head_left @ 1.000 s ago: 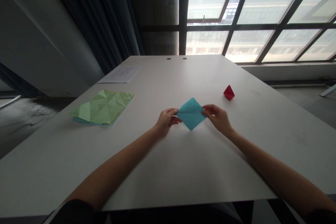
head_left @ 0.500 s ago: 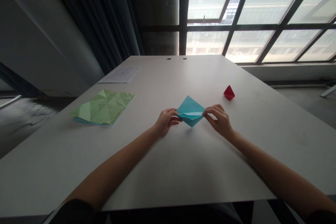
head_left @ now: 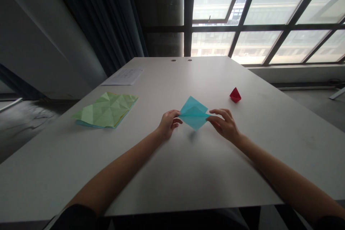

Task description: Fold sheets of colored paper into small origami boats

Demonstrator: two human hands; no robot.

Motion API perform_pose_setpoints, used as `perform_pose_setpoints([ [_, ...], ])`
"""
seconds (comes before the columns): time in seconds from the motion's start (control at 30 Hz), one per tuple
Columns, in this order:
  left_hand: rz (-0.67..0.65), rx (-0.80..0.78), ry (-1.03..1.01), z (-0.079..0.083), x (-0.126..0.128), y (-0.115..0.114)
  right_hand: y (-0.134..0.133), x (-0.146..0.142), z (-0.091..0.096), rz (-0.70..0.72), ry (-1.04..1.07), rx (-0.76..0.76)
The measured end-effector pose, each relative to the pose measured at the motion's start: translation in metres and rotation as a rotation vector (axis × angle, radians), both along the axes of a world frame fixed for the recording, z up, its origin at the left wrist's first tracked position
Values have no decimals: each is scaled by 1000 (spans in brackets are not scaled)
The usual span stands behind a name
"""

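While both elbows are spread wide at the front edge of the white table, the person has a small folded blue paper out in front, lifted a bit clear of the tabletop, with a soft shadow under it. So call that paper the middle of the clock. Left hand is over at 8 o'clock, thumb and fingers pinching the left corner pretty clearly. Right hand sits between 3 and 4, thumb and fingers around the right corner with the fingers a little parted; can't tell if it's really gripping or just touching. The paper itself is kinda opened up, one pointed flap at 12, another pointing down to about 6, and a crease running across between the hands.

Other stuff on the table: a little red folded paper near 2 o'clock, a stack of creased green sheets at 9 with blue poking out underneath, and a printed white sheet at 10, text too small to read. Dark blue curtain hangs around 10 to 11, and big framed windows fill 1 o'clock.
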State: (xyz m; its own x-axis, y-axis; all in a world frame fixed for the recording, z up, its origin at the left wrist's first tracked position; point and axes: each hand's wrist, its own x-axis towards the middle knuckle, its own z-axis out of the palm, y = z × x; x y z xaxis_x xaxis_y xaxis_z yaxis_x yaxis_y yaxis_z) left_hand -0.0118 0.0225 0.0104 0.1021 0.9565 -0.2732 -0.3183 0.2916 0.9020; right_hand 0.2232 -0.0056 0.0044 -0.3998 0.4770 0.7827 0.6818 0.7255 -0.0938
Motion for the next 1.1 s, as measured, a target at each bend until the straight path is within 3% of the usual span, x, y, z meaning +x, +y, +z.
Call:
perform_pose_setpoints([
  [0.57, 132, 35, -154, -4, 3, 4, -9, -12, 4, 112, -183, 130],
  [0.8, 118, 83, -144, -9, 3, 5, -7, -12, 4, 157, -142, 25],
  [0.93, 66, 102, -159, -9, 3, 5, -8, -16, -1, 156, 50, -136],
  [1.1, 10, 108, -147, -7, 2, 3, -8, -23, -4, 47, 355, -385],
])
